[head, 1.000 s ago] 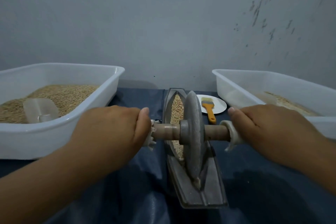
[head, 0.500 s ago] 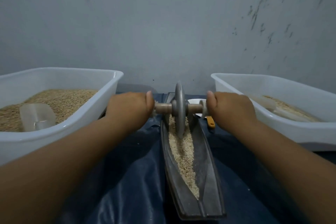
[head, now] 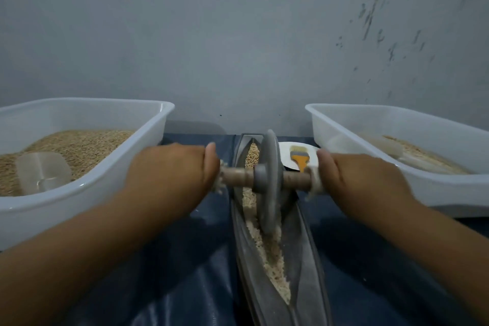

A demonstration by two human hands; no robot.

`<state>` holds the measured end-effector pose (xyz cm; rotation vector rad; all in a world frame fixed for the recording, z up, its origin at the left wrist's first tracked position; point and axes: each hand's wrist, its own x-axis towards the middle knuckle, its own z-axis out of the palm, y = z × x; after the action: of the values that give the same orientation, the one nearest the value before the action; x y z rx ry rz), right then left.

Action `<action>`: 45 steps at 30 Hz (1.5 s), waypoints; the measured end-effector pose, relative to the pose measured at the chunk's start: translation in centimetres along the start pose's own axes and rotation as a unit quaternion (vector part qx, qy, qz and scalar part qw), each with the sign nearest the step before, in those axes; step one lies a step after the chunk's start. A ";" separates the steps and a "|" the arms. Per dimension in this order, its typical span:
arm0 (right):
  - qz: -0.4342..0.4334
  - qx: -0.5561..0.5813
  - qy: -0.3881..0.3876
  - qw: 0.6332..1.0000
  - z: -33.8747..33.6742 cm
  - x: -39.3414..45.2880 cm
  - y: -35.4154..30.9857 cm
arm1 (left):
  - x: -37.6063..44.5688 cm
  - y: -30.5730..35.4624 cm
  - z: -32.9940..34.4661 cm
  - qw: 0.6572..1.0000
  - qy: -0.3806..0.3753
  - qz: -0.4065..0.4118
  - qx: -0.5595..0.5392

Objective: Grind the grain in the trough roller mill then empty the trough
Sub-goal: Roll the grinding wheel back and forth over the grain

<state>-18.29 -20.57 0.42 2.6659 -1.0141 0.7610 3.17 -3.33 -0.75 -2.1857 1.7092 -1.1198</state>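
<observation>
A long grey metal trough [head: 308, 267] runs away from me on a dark blue cloth, with pale grain [head: 267, 246] along its groove. A grey roller wheel [head: 268, 182] stands upright in the groove, about midway along. A wooden axle [head: 238, 176] passes through the wheel. My left hand [head: 172, 169] grips the axle's left end. My right hand [head: 362, 177] grips the right end, where white wrapping shows by my fingers.
A white tub [head: 87, 193] at the left holds grain and a clear scoop [head: 43, 172]. A second white tub [head: 412, 193] at the right holds a little ground grain. Behind the trough a white plate [head: 287, 156] carries an orange-handled brush [head: 300, 159]. A grey wall stands close behind.
The wheel rolled from the near end to the far end of the trough, then came back toward me to about the middle. Both hands kept their grip on the axle.
</observation>
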 end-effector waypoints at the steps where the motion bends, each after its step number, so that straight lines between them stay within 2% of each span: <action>1: -0.009 -0.009 -0.001 1.000 1.1 1.5 0.0 | 1.6 -0.3 0.6 0.998 -0.019 -0.033 0.040; 4: 0.017 -0.002 -0.003 1.000 3.2 5.5 -0.1 | 5.4 -1.1 1.9 0.994 -0.008 -0.083 0.077; 6: 0.047 0.015 -0.003 0.999 3.6 6.5 -0.4 | 6.4 -1.2 2.3 0.993 -0.045 -0.069 0.084; 7: 0.050 0.029 -0.003 0.998 3.6 6.3 -0.3 | 6.3 -1.2 2.1 0.995 -0.038 -0.067 0.060; 10: 0.001 0.037 -0.019 0.999 2.5 3.5 0.2 | 3.7 -0.8 0.2 0.997 -0.030 -0.054 0.040; 11: -0.017 0.028 -0.024 0.999 1.8 2.2 0.5 | 2.5 -0.5 -0.6 0.999 -0.027 -0.033 0.023; 13: -0.036 0.017 -0.026 0.999 0.0 -0.4 0.7 | -0.2 0.2 -1.9 0.998 0.033 0.001 -0.055; 15: -0.046 -0.003 -0.004 0.999 -2.2 -2.7 0.7 | -2.6 0.3 -3.7 0.979 0.076 -0.069 -0.174; 17: -0.051 -0.001 0.015 0.999 -4.3 -4.3 0.6 | -4.0 0.5 -5.0 0.963 0.097 -0.118 -0.224; 20: -0.045 -0.047 0.005 0.998 -5.6 -4.4 -0.2 | -4.2 0.7 -4.4 0.966 0.091 -0.098 -0.222; 22: -0.042 -0.062 0.004 0.997 -4.3 -3.0 -1.0 | -3.3 0.6 -3.5 0.976 0.086 -0.045 -0.193; 23: -0.037 -0.065 0.006 0.997 -3.2 -1.9 -1.2 | -2.6 0.6 -2.3 0.987 0.061 -0.011 -0.145; 24: -0.029 -0.065 0.011 0.997 -2.1 -0.5 -1.4 | -1.6 0.5 -1.2 0.996 -0.010 -0.003 -0.090; 25: -0.023 -0.059 0.016 0.998 -0.9 1.0 -1.6 | -0.7 0.4 0.2 0.998 -0.051 -0.015 -0.034; 27: 0.004 -0.027 0.007 1.000 1.0 3.9 -1.8 | 1.5 0.2 1.2 0.995 -0.083 -0.054 0.035; 30: 0.038 0.012 -0.013 0.999 2.1 6.5 -1.6 | 3.7 -0.2 2.5 0.993 -0.084 -0.078 0.023; 35: 0.005 0.005 0.008 1.000 1.6 3.7 -1.1 | 1.9 0.2 0.6 0.996 -0.079 -0.045 0.012; 38: 0.007 0.007 -0.017 1.000 0.3 0.3 -0.7 | -0.1 0.7 -1.7 0.998 0.009 -0.019 -0.063; 40: 0.001 0.019 -0.032 0.999 -0.9 -1.5 -0.5 | -1.3 1.1 -3.3 0.983 0.068 -0.089 -0.147; 42: -0.037 0.006 -0.031 0.999 -2.0 -2.5 -0.2 | -1.8 1.2 -3.9 0.973 0.103 -0.112 -0.172; 45: -0.047 -0.012 -0.015 0.999 -2.3 -2.2 -0.8 | -2.0 1.1 -3.3 0.981 0.112 -0.051 -0.152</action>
<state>-20.06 -17.92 1.19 2.6907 -0.8929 0.6876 0.11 -0.92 0.10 -2.4295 1.9993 -1.2426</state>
